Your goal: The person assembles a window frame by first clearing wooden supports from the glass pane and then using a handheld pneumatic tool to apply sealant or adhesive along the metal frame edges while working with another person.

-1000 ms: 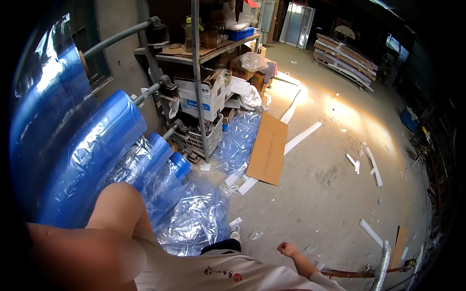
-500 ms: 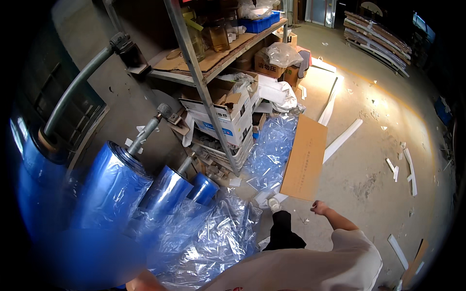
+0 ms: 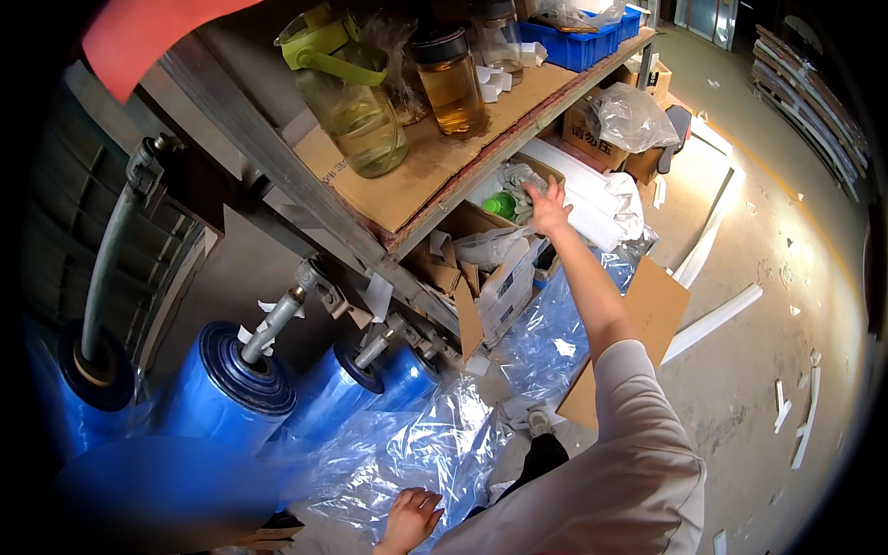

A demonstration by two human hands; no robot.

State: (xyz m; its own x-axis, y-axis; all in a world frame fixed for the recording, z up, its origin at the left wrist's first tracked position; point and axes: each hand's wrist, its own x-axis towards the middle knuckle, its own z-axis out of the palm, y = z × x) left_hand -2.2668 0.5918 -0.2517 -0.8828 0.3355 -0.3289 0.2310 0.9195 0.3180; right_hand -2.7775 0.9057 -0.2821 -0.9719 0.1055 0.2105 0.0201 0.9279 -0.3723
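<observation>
My right hand (image 3: 550,205) reaches forward with its fingers spread over an open cardboard box below the shelf. Its fingertips are beside a crumpled grey cloth (image 3: 524,179); whether they touch it I cannot tell. A green bottle or cap (image 3: 500,204) lies in the box just left of the fingers. Low and near my body, my left hand (image 3: 413,520) hangs with loosely bent fingers and nothing in it, above crumpled clear plastic film (image 3: 416,458). A brown cardboard sheet (image 3: 655,310) leans partly behind my right forearm.
Glass jars, one with amber liquid (image 3: 451,97) and one with a green handle (image 3: 363,129), stand on the shelf (image 3: 407,199). Rolls of blue film (image 3: 222,388) on metal bars stand at left. White strips (image 3: 712,324) lie on the floor. A red shape (image 3: 148,37) crosses the upper left.
My right hand has moved from low near the cardboard sheet up and forward to the box under the shelf. My left hand has come more into view. The view has shifted.
</observation>
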